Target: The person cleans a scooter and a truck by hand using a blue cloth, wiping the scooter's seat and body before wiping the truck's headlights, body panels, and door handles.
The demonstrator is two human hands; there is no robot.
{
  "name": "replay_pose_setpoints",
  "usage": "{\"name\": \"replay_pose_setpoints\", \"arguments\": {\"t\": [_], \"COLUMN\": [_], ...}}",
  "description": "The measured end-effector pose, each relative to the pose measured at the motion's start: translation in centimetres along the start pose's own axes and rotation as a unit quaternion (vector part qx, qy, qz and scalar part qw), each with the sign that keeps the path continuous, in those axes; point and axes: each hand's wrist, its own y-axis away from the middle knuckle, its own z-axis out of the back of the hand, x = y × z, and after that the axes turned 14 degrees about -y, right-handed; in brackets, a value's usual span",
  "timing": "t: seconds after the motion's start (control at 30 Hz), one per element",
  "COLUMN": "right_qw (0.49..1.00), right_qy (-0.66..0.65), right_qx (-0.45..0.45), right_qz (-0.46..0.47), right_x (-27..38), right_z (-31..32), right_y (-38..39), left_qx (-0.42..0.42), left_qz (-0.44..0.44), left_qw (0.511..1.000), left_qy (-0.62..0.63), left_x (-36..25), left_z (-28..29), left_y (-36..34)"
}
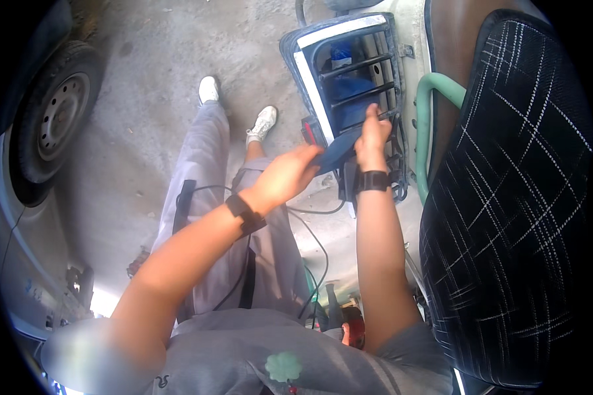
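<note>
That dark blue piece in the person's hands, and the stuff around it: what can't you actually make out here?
Head view only:
- Dark blue piece: its ends are hidden by the left hand and right hand, so its full shape is unclear.
- Inside of the barred frame: shadowed, and blue contents are too indistinct to identify.
- Red tool near the waist: mostly hidden by the right forearm.
- Wheel: bent by the fisheye rim.

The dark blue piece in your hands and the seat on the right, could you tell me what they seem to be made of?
The dark blue piece looks like thin, matte plastic or rubber; it bends slightly between the left hand and right hand. The seat looks like woven black fabric with thin white crossing lines.
</note>
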Motion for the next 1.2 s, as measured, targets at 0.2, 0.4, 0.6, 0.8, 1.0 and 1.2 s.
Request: {"name": "replay_pose_setpoints", "arguments": {"t": [0.2,0.4,0.6,0.8,1.0,1.2], "right_qw": [0.988,0.954,0.993,0.979,0.972,0.989], "right_qy": [-0.125,-0.186,0.057,-0.026,-0.027,0.074], "right_qx": [-0.028,0.211,0.099,-0.182,-0.219,-0.084], "right_qz": [-0.091,-0.102,0.034,0.089,0.078,0.101], "right_x": [3.6,1.4,-2.3,1.0,1.0,-3.6], "right_z": [2.3,6.1,1.7,-0.7,-0.5,1.3], "right_y": [2.0,6.3,4.7,-0.7,-0.5,3.9], "left_qx": [-0.012,-0.024,-0.057,-0.083,-0.018,-0.012], "left_qz": [-0.007,0.026,0.082,-0.037,-0.011,0.078], "left_qw": [1.0,0.991,0.992,0.995,0.999,0.993], "left_qy": [0.003,0.131,0.079,0.034,0.038,0.085], "left_x": [-2.0,-2.4,-0.5,-2.1,-0.9,2.8], "left_z": [0.6,2.8,2.6,0.4,1.8,2.0], "left_y": [-1.8,3.2,2.9,-6.3,-7.9,1.7]}}
